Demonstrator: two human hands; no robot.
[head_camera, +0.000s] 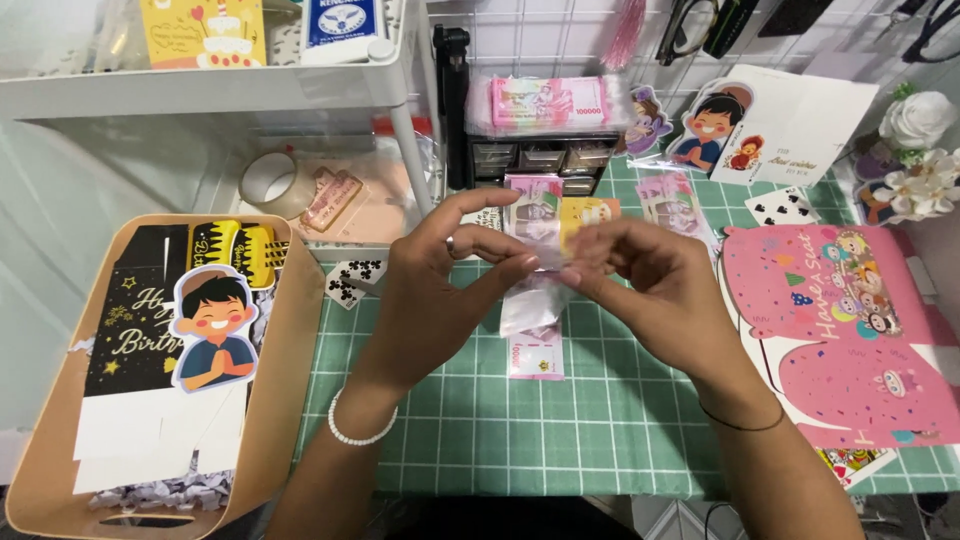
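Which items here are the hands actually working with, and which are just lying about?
In use:
left hand and right hand, pinching a clear sleeve with pink banknotes
another pink banknote lying below it on the green cutting mat

Lying about:
tape roll
tan tray with black birthday card
pink printed card
playing card
white flowers

Tape roll (268, 183), pink card (838, 330), tray (290, 400)
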